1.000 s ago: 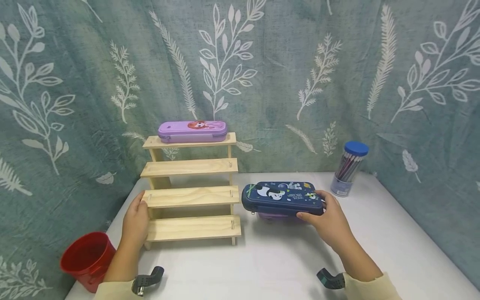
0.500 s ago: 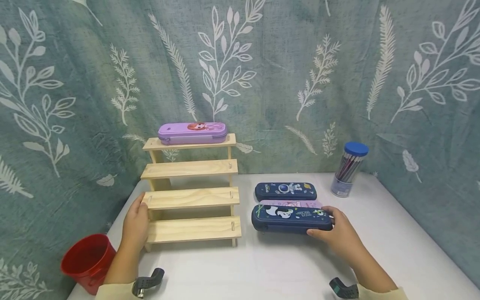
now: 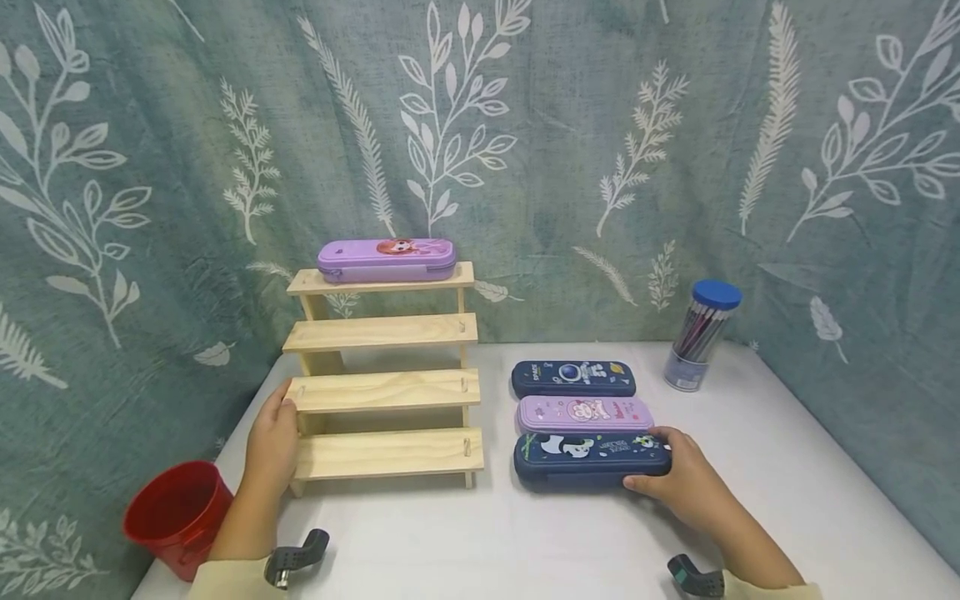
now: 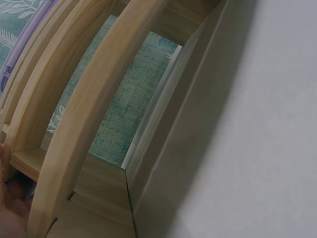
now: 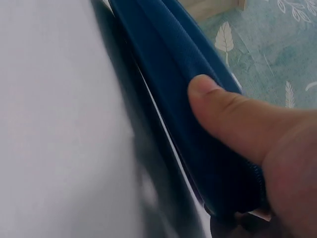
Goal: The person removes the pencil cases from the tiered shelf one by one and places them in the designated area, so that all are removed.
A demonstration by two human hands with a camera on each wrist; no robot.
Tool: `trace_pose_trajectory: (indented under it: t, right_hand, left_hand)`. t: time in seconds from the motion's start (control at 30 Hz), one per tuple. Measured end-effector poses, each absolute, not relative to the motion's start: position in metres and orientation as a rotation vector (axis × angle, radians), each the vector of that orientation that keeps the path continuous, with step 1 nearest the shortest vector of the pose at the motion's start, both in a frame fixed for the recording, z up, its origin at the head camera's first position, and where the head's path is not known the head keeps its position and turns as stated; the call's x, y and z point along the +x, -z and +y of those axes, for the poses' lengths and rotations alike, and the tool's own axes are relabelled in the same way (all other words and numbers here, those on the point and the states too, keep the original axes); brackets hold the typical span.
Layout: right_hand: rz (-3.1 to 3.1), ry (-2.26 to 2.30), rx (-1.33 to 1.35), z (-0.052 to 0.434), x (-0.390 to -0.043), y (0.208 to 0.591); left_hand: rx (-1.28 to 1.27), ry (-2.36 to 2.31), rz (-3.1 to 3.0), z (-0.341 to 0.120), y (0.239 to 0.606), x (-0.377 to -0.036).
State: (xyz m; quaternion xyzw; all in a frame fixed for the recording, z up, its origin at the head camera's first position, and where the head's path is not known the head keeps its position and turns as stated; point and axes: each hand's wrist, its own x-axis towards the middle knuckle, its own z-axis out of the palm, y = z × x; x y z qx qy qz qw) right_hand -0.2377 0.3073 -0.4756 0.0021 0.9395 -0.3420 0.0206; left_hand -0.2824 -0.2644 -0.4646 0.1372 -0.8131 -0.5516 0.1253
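Observation:
My right hand (image 3: pixel 692 483) grips the right end of a dark blue pencil case (image 3: pixel 573 472) with a panda on its lid. In the right wrist view the thumb presses the side of this pencil case (image 5: pixel 163 74), with the white tabletop close below. Behind it lie a pink pencil case (image 3: pixel 555 413) and a navy pencil case (image 3: pixel 540 379) with an astronaut. My left hand (image 3: pixel 272 442) holds the left side of a four-tier wooden shelf (image 3: pixel 382 454); its fingers are partly hidden there. A purple pencil case (image 3: pixel 360 260) with a red-haired figure sits on the top tier.
A red bucket (image 3: pixel 180 517) stands at the left beside my forearm. Toward the back right is a clear tub of pencils (image 3: pixel 693 342) with a blue lid. A patterned green cloth (image 3: pixel 540 167) hangs behind the white table (image 3: pixel 810 483).
My right hand has brought the panda pencil case down and toward me, slightly right, uncovering the pink and astronaut cases behind. The left hand keeps its place on the shelf.

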Motion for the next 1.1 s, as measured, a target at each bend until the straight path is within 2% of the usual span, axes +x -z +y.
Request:
trace_pose_trajectory:
  t: [0.67,1.1]
  right_hand:
    - [2.897,0.950,0.102,0.305,-0.241,0.483]
    - [2.944,0.960,0.047,0.298,-0.237,0.480]
  left_hand:
    - [0.413,1.614,-2.370,-0.264,0.465,-0.281]
    - [0.395,1.620,-2.346,-0.264,0.467,-0.283]
